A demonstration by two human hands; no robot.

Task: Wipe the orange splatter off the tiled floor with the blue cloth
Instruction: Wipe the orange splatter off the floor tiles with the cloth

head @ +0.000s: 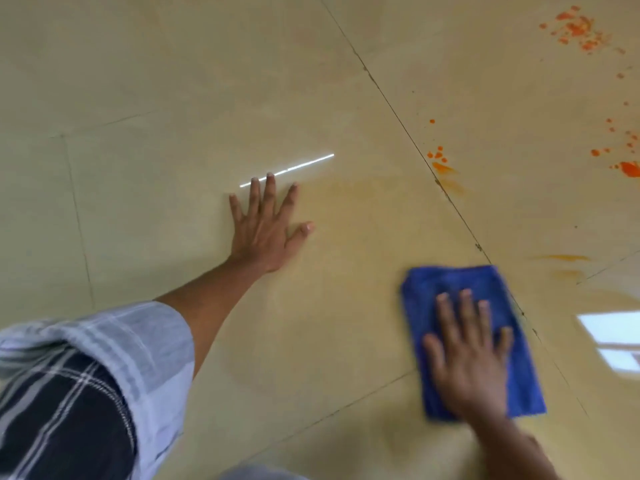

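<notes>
A folded blue cloth [446, 289] lies flat on the beige tiled floor [173, 81] at lower right. My right hand [471, 351] presses on top of it, palm down, fingers spread. My left hand [266, 225] rests flat on the floor in the middle, fingers apart, holding nothing. Orange splatter [576, 27] marks the floor at top right. More orange drops [439, 160] sit by the diagonal grout line, and another orange patch [628, 168] shows at the right edge. Faint orange smears [562, 259] lie just right of the cloth.
A dark grout line [398, 116] runs diagonally from top centre to lower right. A bright window reflection [609, 330] shines on the floor at right. My checked sleeve [104, 358] fills the lower left corner.
</notes>
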